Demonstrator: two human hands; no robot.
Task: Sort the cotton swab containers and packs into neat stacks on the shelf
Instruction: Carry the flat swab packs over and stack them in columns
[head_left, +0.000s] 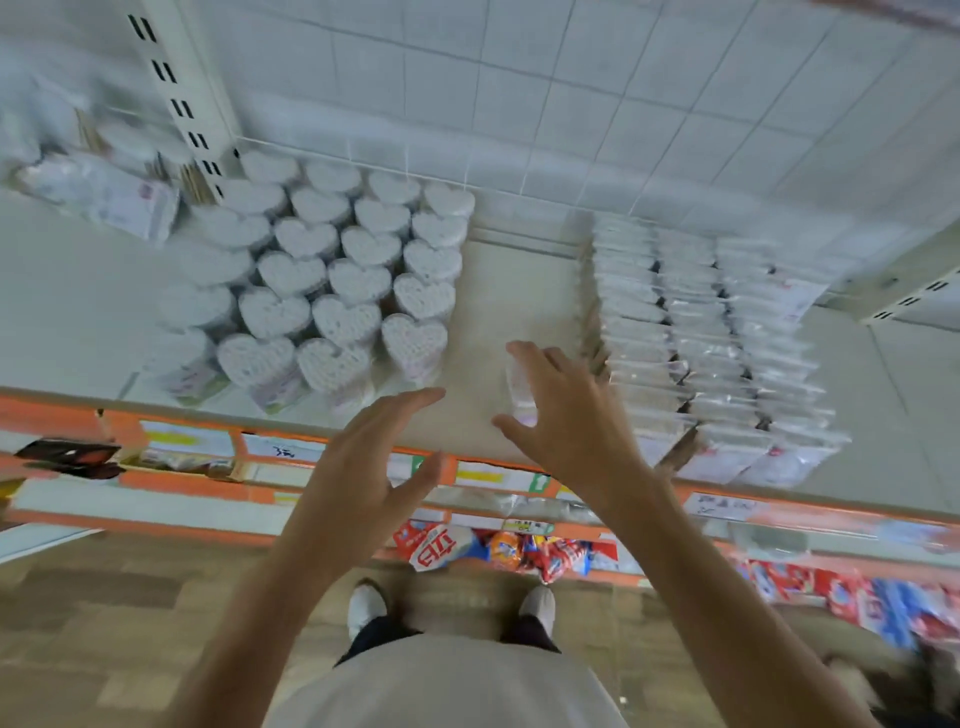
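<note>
The head camera looks down at a pale shelf (519, 291) that runs across the middle of the frame. Behind it, at the top, is a wall of white tiles (571, 78). A white post with slots (182, 93) stands at the upper left.

On the left half of the shelf sit heart-shaped swab containers (332, 275), packed close in neat rows. On the right half lie clear swab packs (701, 338), lined up in three long rows. Between the two groups is a bare strip of shelf.

The left hand (374, 457) is in the lower middle, fingers straight and spread, holding nothing. The right hand (566, 410) is just beside it, a little apart, over the front of the bare strip. Its fingers are spread and bent over one small clear container (519, 389). It is blurry, so you cannot tell if the fingers grip it.

The shelf front has an orange edge (208, 431) with paper labels. Lower down are red and blue bags (519, 551). At the bottom are a brown floor (130, 597) and two white shoes (366, 605).
</note>
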